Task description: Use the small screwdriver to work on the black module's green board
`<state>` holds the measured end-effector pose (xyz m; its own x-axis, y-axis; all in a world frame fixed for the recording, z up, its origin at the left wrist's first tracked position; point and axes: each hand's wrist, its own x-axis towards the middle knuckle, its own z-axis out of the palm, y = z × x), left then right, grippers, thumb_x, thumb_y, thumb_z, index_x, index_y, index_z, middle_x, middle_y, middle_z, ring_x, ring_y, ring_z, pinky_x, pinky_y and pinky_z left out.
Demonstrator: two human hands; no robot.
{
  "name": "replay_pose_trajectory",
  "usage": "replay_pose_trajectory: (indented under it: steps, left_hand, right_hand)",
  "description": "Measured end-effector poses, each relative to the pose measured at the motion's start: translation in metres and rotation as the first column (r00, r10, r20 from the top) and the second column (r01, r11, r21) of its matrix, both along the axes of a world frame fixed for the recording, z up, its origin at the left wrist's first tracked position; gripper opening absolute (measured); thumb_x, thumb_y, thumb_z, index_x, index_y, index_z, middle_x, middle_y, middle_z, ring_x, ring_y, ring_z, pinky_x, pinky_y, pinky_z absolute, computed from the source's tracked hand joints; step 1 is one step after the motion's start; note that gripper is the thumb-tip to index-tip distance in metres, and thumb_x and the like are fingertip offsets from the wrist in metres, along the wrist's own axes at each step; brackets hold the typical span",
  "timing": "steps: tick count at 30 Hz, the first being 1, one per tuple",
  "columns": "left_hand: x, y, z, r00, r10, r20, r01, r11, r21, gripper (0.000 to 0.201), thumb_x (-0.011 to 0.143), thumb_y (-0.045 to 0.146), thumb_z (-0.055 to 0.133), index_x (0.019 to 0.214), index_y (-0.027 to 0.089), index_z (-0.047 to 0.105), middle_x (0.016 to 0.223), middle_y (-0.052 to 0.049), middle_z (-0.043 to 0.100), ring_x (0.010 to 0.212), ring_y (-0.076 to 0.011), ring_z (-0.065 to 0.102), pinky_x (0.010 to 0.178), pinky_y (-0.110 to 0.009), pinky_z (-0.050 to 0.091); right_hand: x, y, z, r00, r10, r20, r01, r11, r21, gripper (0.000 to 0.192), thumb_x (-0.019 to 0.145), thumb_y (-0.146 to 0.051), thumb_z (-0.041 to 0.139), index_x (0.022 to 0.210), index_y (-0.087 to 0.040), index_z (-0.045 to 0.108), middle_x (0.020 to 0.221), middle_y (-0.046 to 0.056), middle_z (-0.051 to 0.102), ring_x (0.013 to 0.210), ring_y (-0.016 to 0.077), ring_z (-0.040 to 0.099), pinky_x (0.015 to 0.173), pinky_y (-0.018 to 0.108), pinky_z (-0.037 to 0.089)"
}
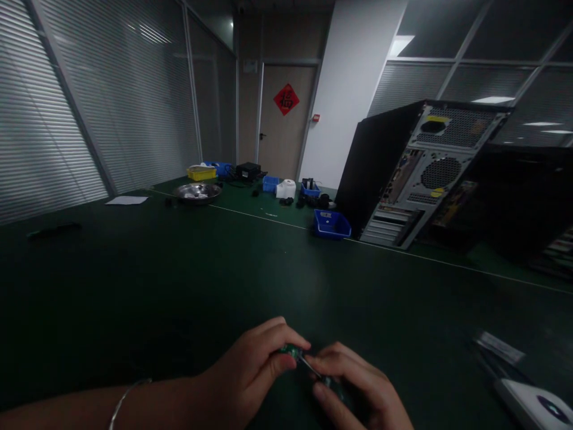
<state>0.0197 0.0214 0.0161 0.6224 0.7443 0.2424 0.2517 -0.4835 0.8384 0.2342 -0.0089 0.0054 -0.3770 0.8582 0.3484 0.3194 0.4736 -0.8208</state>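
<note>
Left hand (262, 361): pinching a small green piece (292, 350) toward the near edge of the counter (250, 269)
Right hand (364, 385): gripping a thin tool (310, 365) (its tip at the piece)
Blue tray (333, 232): farther off, beside the computer tower (380, 170)

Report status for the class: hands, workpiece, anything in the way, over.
Left hand pinching small green part. Right hand gripping thin-shafted tool aimed at it, contact unclear. Blue tray beyond both hands, not blocking.
</note>
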Motion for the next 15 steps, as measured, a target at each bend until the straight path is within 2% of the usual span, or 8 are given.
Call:
replay_pose_trajectory:
  steps: [7, 15]
  left_hand:
    - [0.0005, 0.0015, 0.0023, 0.999, 0.012, 0.047, -0.008, 0.996, -0.086, 0.026, 0.095, 0.020, 0.044, 0.111, 0.017, 0.064, 0.098, -0.007, 0.063, 0.095, -0.0201, 0.061, 0.086, -0.028, 0.045]
    - [0.0006, 0.0081, -0.0025, 0.994, 0.004, 0.106, 0.023, 0.966, -0.256, 0.022, 0.093, 0.025, 0.049, 0.102, 0.023, 0.068, 0.095, -0.001, 0.063, 0.093, -0.0193, 0.060, 0.084, -0.029, 0.042]
  right_hand:
    - [0.0034, 0.0041, -0.0038, 0.999, 0.026, -0.021, -0.027, 0.998, -0.048, 0.029, 0.084, -0.008, 0.064, 0.101, -0.029, 0.070, 0.089, 0.004, 0.072, 0.083, 0.0201, 0.068, 0.073, 0.027, 0.052]
    - [0.0033, 0.0028, -0.0090, 1.000, 0.025, 0.014, -0.025, 0.998, -0.057, 0.019, 0.086, -0.013, 0.064, 0.100, -0.023, 0.072, 0.087, 0.007, 0.070, 0.079, 0.0206, 0.067, 0.070, 0.029, 0.051]
